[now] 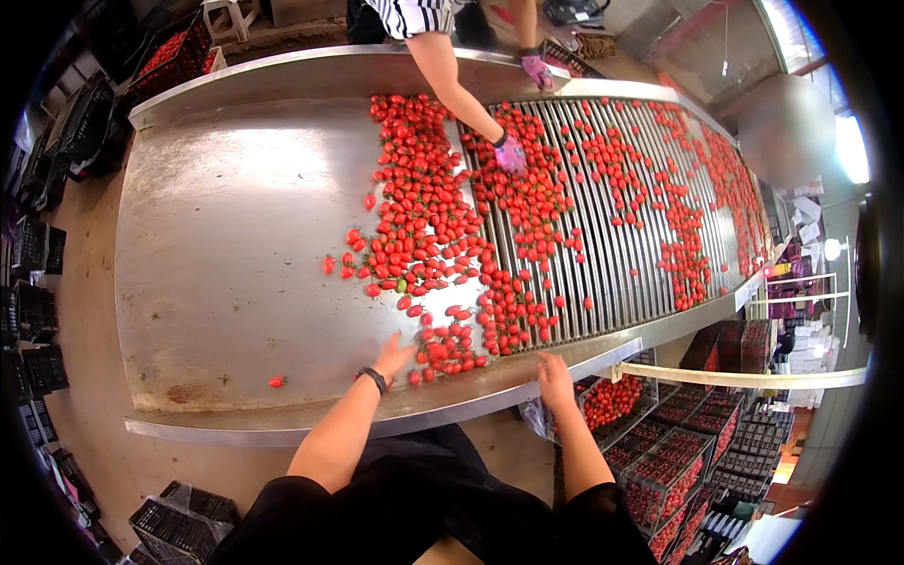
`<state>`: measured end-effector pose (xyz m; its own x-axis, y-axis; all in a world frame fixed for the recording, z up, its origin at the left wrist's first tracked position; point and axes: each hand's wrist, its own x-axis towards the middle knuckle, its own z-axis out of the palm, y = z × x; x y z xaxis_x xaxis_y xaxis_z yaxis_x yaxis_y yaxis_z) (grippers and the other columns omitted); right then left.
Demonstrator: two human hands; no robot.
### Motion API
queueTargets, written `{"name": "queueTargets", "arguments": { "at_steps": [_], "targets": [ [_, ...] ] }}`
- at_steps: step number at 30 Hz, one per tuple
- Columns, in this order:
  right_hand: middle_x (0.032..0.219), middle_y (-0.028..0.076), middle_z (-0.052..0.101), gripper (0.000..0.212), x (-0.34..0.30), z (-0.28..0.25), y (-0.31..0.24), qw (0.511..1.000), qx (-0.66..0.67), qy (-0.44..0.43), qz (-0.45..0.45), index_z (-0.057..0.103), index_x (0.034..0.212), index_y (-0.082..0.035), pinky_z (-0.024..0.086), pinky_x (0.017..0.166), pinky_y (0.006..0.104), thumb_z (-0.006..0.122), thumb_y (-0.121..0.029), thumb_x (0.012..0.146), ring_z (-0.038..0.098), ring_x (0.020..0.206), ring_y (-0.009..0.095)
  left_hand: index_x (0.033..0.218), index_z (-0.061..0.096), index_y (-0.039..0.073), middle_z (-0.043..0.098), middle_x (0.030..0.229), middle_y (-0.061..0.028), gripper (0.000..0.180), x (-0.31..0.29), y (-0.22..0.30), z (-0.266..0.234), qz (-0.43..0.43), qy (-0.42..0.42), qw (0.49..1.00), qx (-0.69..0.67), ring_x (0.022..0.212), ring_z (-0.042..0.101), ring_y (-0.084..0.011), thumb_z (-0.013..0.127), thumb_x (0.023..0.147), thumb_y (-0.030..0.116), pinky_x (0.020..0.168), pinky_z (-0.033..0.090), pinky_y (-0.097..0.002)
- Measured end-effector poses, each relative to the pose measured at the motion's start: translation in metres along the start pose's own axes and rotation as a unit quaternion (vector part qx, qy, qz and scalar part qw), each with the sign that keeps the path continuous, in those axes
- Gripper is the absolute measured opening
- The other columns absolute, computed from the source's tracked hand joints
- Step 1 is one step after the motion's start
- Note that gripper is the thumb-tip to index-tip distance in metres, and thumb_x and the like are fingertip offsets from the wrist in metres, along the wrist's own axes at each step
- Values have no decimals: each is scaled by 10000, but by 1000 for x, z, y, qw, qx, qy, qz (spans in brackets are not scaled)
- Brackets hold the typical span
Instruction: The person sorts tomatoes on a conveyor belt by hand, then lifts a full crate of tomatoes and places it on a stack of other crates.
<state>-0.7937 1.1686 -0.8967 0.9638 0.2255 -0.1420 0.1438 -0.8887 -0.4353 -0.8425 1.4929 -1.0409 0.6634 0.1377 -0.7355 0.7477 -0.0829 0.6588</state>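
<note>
Small red cherry tomatoes (414, 179) lie in a broad heap on a metal sorting table. My left hand (394, 358), a dark band at its wrist, is over the near part of the table, its blurred fingers stretched toward the nearest tomatoes (447, 350). It is open and holds nothing I can see. My right hand (556, 379) hovers at the near metal rim (490, 381), right of the left hand, loosely open with no tomato visible in it. Across the table, another person's purple-gloved hand (509, 155) reaches into the tomatoes on the slatted rollers (603, 273).
The co-worker's other gloved hand (538, 72) is at the far rim. A crate of tomatoes (610, 403) stands below the near rim on the right, with stacked crates (664, 476) beyond. Black crates (179, 521) sit at lower left. One stray tomato (276, 382) lies left.
</note>
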Motion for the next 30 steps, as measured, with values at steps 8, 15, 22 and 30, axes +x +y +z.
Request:
{"name": "queueTargets", "arguments": {
  "at_steps": [8,15,22,30],
  "targets": [
    [910,94,603,235,15,25,38,987,-138,18,82,591,955,-104,380,812,405,502,-282,830,545,898,283,1004,554,62,558,977,-168,264,77,40,-89,206,234,921,236,975,492,-335,545,766,176,823,411,-417],
    [729,91,605,216,26,35,28,969,-105,134,182,612,774,-60,397,737,391,512,-244,828,562,754,276,917,558,59,565,924,-149,177,177,111,-79,358,248,833,341,866,526,-324,562,771,161,751,427,-423],
    [648,112,552,232,34,35,28,972,-109,129,166,547,640,-44,377,660,407,507,-191,814,517,663,301,778,556,33,601,809,-130,340,206,114,-70,228,96,920,304,779,579,-298,728,639,291,700,462,-385],
    [638,119,545,224,42,25,15,973,-76,78,205,533,620,-42,383,646,400,512,-173,801,517,655,309,885,510,17,569,864,-142,215,232,145,-90,251,148,890,352,836,558,-308,594,755,167,705,451,-411]
  ]
}}
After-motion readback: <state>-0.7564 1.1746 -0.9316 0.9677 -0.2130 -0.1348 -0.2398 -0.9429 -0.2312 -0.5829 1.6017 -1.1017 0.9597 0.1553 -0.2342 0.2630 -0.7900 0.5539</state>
